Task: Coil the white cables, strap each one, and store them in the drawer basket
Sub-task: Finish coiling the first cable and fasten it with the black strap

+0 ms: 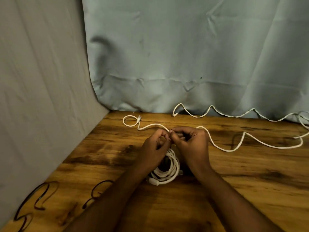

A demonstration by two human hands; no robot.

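1. Looking down at the wooden table [217, 198], I see the coiled white cable [167, 171] sitting mid-table, between the two forearms
2. Left hand [156, 144] and right hand [189, 141] meet at the coil's far edge, fingers curled and pinching something tiny there; can't tell what it is
3. Loose white cable [222, 149] snakes beyond the coil and off to its right
4. Another white cable [200, 116] lies past that, along the grey cloth backdrop [184, 56]
5. Dark thin straps [40, 196] lie near-left of the coil

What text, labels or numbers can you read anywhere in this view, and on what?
None: no readable text in this view.
Coiled white cable: no markings visible.
Loose white cables on the wooden table: connectors too small to show print.
Grey cloth backdrop: plain.
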